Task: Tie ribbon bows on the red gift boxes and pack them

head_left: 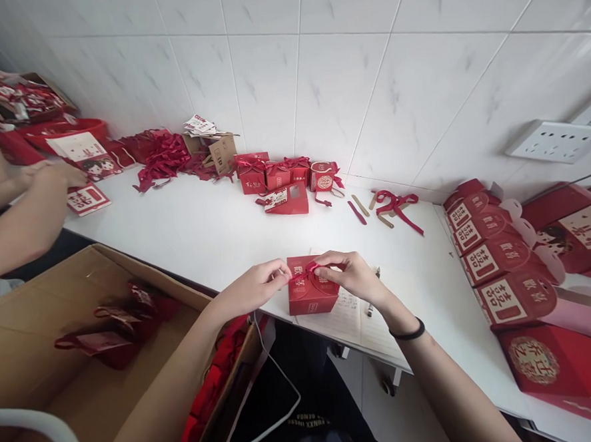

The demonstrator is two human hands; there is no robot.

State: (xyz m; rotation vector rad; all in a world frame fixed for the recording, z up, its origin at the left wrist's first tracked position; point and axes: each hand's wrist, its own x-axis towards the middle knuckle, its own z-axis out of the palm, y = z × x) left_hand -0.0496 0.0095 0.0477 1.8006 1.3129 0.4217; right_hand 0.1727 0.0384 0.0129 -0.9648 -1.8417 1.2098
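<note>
A small red gift box (313,300) with gold characters sits at the table's front edge, on an open notebook (349,324). Red ribbon (306,272) crosses its top. My left hand (269,279) pinches one part of the ribbon at the box's left side. From the right, my right hand (346,271) pinches the ribbon near the middle, thumb and fingers closed. A pen (370,303) lies partly behind my right hand. The exact shape of the ribbon between my fingertips is too small to make out.
Finished-looking red boxes (277,175) stand by the wall, near loose ribbon (164,159). Large red boxes (502,255) line the right side. An open cardboard carton (142,257) with several red boxes stands at the left. Other people's hands (52,176) work at far left.
</note>
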